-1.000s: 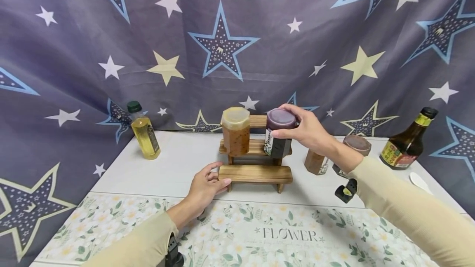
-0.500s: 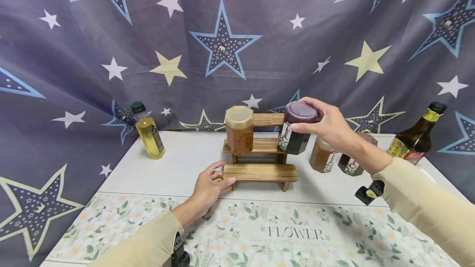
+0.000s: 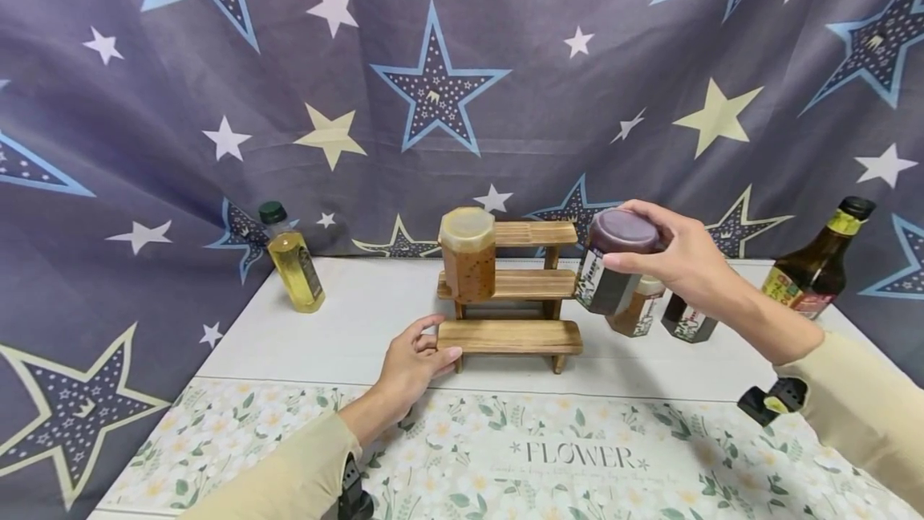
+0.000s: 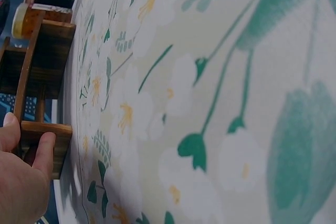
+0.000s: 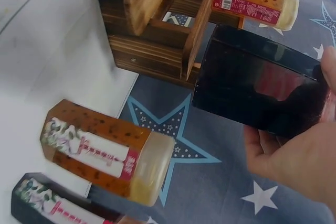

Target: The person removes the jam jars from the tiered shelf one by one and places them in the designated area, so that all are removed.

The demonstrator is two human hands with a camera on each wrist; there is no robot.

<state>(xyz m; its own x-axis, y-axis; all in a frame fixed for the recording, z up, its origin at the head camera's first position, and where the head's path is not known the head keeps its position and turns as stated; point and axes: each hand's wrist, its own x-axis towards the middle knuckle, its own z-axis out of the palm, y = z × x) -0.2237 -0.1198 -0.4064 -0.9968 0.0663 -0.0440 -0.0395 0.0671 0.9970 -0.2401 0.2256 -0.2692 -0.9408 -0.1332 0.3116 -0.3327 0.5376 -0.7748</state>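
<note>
My right hand (image 3: 686, 255) grips a dark jar with a purple lid (image 3: 609, 283), thumb on the near side and fingers behind. It hangs slightly tilted, just right of the three-step wooden stand (image 3: 509, 335); in the right wrist view the dark jar (image 5: 257, 82) shows its glossy base and side. With thumb and fingers, my left hand (image 3: 404, 367) holds the left end of the lowest step, also seen in the left wrist view, where the hand (image 4: 23, 182) pinches the step. On the middle step, at the left, stands an amber jar with a pale lid (image 3: 469, 263).
Behind the held jar, a second amber jar (image 3: 638, 311) and another dark jar (image 3: 686, 319) stand on the white table (image 3: 361, 295). A brown sauce bottle (image 3: 812, 263) is at far right, an oil bottle (image 3: 296, 271) at left. A floral mat (image 3: 433, 440) covers the front.
My right hand has carried the dark jar off the right side of the middle step and out to the right. My left hand has kept its hold on the stand.
</note>
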